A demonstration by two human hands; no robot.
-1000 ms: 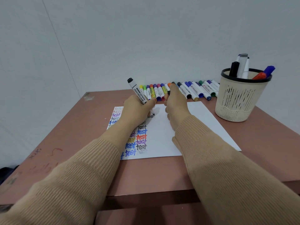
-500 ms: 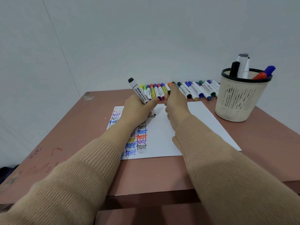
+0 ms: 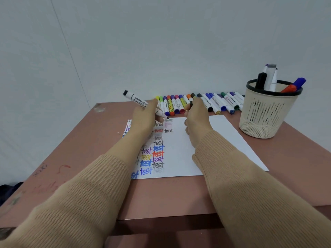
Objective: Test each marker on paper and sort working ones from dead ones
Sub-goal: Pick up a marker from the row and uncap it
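On the near part of the desk (image 3: 179,197) a paper (image 3: 223,140) is laid, and its left side is filled with the word "test" (image 3: 158,153) in many colours, some strong and some very pale.

Above these words a marker (image 3: 141,102) is gripped by the left hand (image 3: 143,120), fingers curled round the barrel, the black tip touching the top edge of the paper or just over it, where a faint grey word is seen. Just beside, the right hand (image 3: 196,117) is held with curled fingers, and a small dark piece, probably the cap (image 3: 191,103), is pinched in them.

The step in hand is judged to be the testing of this marker; many marks are already made, so the task seems well advanced.

Behind the hands a row (image 3: 223,104) of capped markers is laid along the wall, and at the far right a cup (image 3: 265,115) is set with a few more standing in it. Which group is for dead ones cannot be told.

Next, the mark must be judged, the cap pressed back squarely on the tip, and the marker placed with its proper group.
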